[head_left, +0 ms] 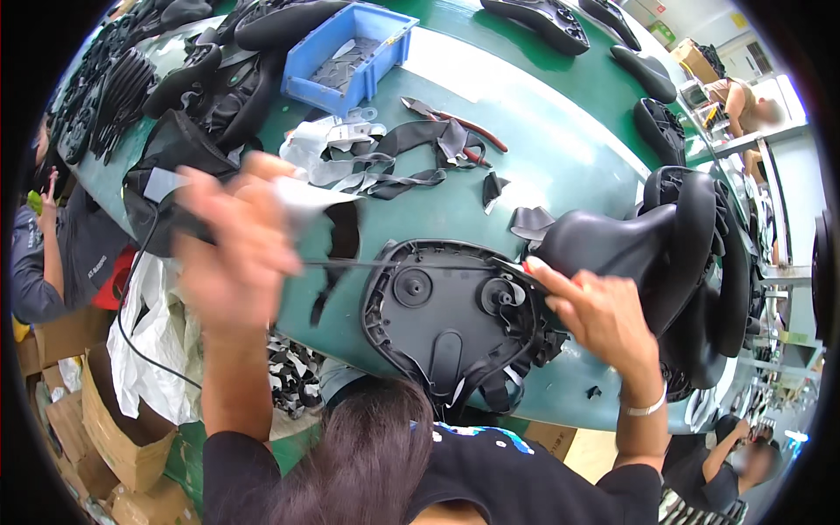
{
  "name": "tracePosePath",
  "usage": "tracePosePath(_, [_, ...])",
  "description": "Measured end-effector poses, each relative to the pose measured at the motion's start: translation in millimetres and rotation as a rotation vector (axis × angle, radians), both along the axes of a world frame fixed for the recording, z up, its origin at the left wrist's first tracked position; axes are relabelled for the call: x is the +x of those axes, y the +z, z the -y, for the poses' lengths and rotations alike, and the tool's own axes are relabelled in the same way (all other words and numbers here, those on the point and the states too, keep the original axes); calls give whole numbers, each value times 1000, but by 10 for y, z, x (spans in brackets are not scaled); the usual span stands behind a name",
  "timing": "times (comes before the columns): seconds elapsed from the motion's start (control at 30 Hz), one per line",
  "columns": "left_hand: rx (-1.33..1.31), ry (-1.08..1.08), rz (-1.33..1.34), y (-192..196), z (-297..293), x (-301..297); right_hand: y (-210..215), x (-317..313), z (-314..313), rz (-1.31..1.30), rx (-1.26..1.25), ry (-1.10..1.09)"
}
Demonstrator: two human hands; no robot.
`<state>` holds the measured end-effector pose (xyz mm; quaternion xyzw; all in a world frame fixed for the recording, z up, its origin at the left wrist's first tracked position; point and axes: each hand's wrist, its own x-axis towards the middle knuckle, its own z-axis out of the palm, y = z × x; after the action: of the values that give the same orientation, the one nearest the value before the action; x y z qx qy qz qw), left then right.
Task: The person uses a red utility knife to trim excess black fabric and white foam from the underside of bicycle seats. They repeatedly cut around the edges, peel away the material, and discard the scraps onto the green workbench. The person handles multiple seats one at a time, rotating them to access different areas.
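A black bicycle saddle (450, 306) lies underside up on the green table, its ribbed rim and round mounts showing. Over its right side my right hand (599, 315) is closed on a small tool (520, 269) with a bit of red and a pale edge; its exact kind is mostly hidden by the fingers. Left of the saddle, my left hand (238, 241) is raised and smeared by motion. A thin dark strip (350, 262) stretches nearly straight from its fingers across the saddle toward the tool. A blurred whitish shape (306, 197) shows beside the left fingers.
Red-handled pincers (459, 122) lie behind the saddle near dark offcuts (407, 162) and clear plastic scraps (324, 144). A blue bin (350, 61) holds grey pieces. Finished-looking black saddles (612, 249) crowd the right; more are piled left. Other people work nearby.
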<state>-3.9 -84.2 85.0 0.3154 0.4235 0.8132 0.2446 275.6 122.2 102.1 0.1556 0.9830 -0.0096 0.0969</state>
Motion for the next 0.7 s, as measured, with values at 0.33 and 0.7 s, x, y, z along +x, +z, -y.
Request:
tracePosePath(0.33, [-747, -383, -1569, -269, -825, 78, 78, -76, -18, -114, -176, -43])
tracePosePath(0.7, [85, -242, 379, -21, -1091, -39, 44, 177, 404, 31, -117, -95])
